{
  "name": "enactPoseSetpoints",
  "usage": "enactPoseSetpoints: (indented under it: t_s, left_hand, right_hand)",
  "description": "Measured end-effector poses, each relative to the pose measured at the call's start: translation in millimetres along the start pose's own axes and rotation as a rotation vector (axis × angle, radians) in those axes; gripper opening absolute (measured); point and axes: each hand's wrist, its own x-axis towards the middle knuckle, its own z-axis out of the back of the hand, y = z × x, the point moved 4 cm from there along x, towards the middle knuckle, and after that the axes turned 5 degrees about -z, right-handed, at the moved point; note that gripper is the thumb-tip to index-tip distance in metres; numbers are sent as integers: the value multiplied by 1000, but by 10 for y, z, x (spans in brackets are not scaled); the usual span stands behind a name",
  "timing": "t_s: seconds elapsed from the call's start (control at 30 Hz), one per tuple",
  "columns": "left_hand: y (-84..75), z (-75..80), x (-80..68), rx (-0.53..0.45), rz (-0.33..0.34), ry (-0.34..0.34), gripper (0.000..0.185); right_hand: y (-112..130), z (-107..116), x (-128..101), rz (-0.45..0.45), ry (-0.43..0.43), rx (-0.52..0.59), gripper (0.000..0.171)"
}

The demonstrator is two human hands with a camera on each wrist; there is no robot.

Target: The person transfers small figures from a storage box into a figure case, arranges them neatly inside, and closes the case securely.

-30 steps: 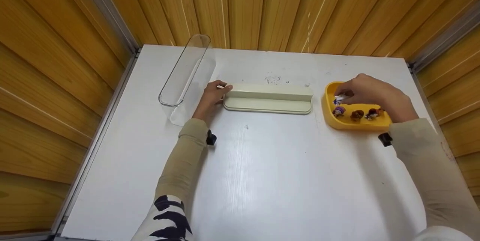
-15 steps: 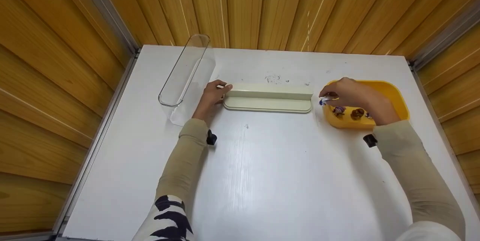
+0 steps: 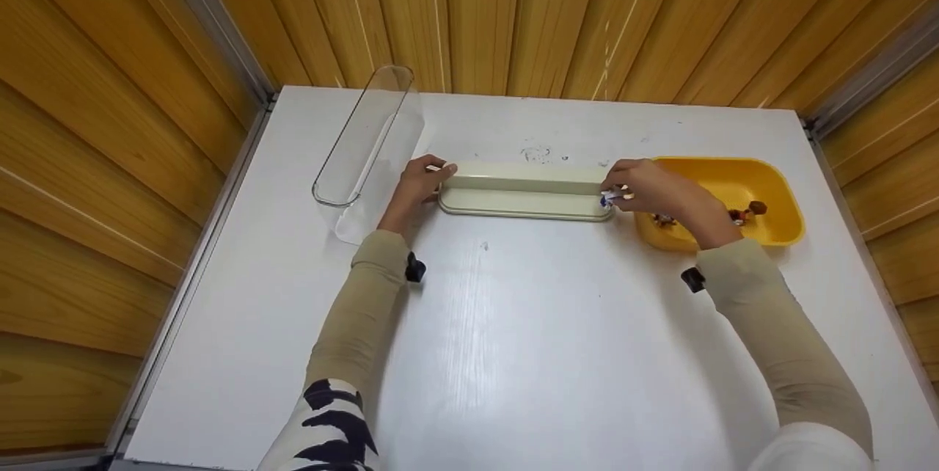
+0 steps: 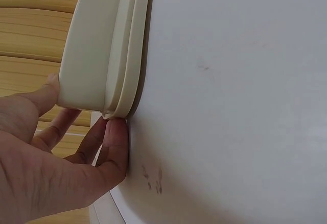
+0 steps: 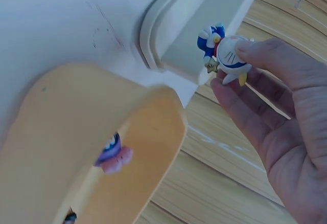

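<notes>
A cream stand (image 3: 525,191) lies across the middle of the white table (image 3: 513,339). My left hand (image 3: 419,183) holds its left end, thumb and fingers (image 4: 112,147) around the edge (image 4: 110,81). My right hand (image 3: 645,188) pinches a small blue-and-white figurine (image 3: 609,198) (image 5: 225,52) at the stand's right end (image 5: 204,40), just above it. A yellow tray (image 3: 763,185) (image 5: 102,147) with several small figurines (image 3: 748,212) sits right of the stand; one purple figurine (image 5: 112,152) shows inside it in the right wrist view.
A clear plastic cover (image 3: 363,141) lies at the back left of the table. Wooden slatted walls (image 3: 513,9) enclose the table on three sides. Smudge marks (image 3: 539,154) lie behind the stand.
My right hand lifted the blue-and-white figurine out of the yellow tray and carried it left to the stand's right end. The left hand stayed on the stand.
</notes>
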Motion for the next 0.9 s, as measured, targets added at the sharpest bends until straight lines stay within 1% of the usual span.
enactPoseSetpoints:
  t_s: [0.13,0.33,0.57,0.7,0.8,0.9]
  left_hand:
    - [4,1,1,2,-4,1,39]
    - [-20,-11,-11,-5,-16,6,39]
    - [-30,-13,-22,-20,-22,-4,39]
    - [-38,-13,-27,-30,-26,-5,37]
    - [-36,-13,-32,-20,-32,-3,38]
    - [-28,-17,-37,-9,-39,5,39]
  right_hand:
    - [10,-118,80,-80,-14,26,32]
    - [20,-300,155,-158,-63,45,33]
    - [23,-375,122,-179,-112,123,31]
    - [31,-368,130,-151,-143,83,30]
    - [42,-369,143,-138,-160,53,30]
    - [40,-382,150,-153,-158,54,30]
